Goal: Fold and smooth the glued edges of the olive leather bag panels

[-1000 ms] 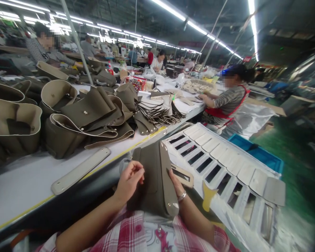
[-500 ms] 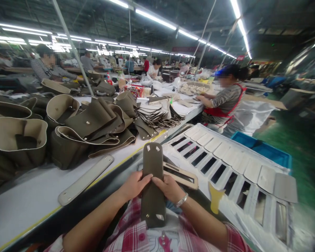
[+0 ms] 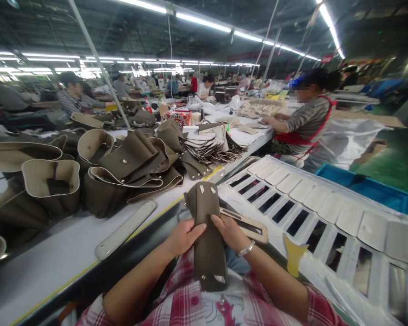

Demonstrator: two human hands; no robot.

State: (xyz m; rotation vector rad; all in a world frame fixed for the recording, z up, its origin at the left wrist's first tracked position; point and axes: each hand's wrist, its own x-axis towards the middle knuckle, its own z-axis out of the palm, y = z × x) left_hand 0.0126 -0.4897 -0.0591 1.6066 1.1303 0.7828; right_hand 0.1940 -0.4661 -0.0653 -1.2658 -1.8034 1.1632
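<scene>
Both hands grip a long dark olive leather-like panel (image 3: 209, 253) with rounded ends, upright in front of my body. My left hand (image 3: 184, 236) is closed on its left edge, thumb lying on the face. On the opposite edge my right hand (image 3: 231, 232) is closed too, its thumb pressed to the front. Small white tabs show near the panel's top, and a metal stud and a white tab near its bottom. Behind the right hand lies a beige frame-shaped piece (image 3: 248, 224) with a long slot. A pale strip with studs (image 3: 127, 230) rests on the table to the left.
Dark olive bag bodies (image 3: 51, 181) crowd the left table beside stacked flat pieces (image 3: 207, 142). At right, a slatted white rack (image 3: 292, 199) bears a row of pale panels. A yellow piece (image 3: 294, 256) and a blue crate (image 3: 377, 188) are nearby. A co-worker (image 3: 309, 113) sits beyond.
The panel's upper part has turned slightly, so a dark edge now shows at its upper left. My thumbs have moved apart on its face. The whole view has shifted a little to the left.
</scene>
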